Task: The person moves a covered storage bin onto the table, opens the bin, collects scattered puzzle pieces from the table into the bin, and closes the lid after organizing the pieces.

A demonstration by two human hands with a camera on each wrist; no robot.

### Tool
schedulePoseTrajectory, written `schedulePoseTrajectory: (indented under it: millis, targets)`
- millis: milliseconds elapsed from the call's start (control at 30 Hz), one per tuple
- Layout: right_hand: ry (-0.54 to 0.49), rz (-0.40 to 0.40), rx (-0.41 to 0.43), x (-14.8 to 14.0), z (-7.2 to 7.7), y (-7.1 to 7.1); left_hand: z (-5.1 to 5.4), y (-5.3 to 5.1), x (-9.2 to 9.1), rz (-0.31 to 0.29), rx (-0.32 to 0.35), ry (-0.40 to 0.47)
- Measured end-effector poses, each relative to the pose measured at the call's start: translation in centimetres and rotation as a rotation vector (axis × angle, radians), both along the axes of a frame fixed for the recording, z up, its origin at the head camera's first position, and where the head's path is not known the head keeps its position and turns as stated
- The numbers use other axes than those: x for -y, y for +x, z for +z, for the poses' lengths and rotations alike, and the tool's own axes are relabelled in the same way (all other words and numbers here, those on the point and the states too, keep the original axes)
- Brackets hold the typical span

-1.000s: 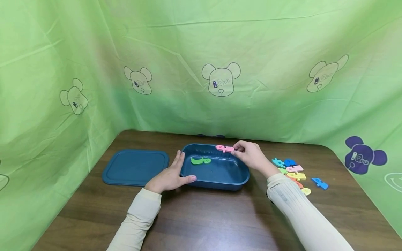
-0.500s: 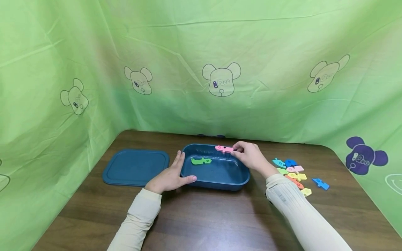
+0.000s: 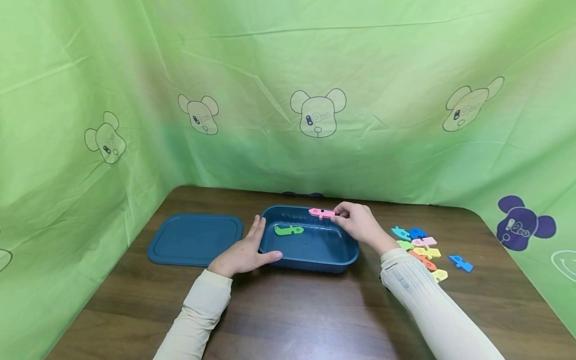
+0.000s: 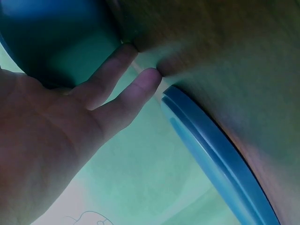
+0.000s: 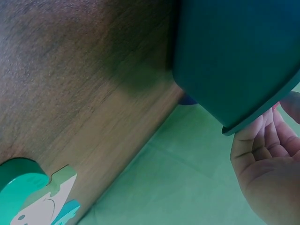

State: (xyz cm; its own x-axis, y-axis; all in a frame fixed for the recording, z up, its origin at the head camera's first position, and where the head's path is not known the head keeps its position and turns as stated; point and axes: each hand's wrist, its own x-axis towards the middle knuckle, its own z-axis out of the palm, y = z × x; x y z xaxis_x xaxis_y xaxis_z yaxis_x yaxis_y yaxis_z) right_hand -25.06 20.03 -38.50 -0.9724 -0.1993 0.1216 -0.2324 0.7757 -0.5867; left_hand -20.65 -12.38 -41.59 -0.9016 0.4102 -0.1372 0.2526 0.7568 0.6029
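Pink piece (image 3: 321,213) pinched in the grip of the right hand (image 3: 361,225), by the far edge of the box (image 3: 315,248) — a green piece (image 3: 288,230) lies inside. Straight-fingered, the left hand (image 3: 244,255) is at the box's left end.

Pink piece (image 3: 318,213): right end hidden by right hand (image 3: 361,225). Box (image 5: 234,56): cropped, upper right, right wrist view. Lid (image 4: 211,145): cropped, bottom, left wrist view.
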Motion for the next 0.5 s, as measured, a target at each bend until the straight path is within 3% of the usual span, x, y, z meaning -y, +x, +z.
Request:
schedulePoseTrajectory:
  millis: [500]
  targets:
    - [0.022, -0.003, 0.007, 0.32, -0.24, 0.03, 0.12, 0.05, -0.15, 0.002, 0.004, 0.006]
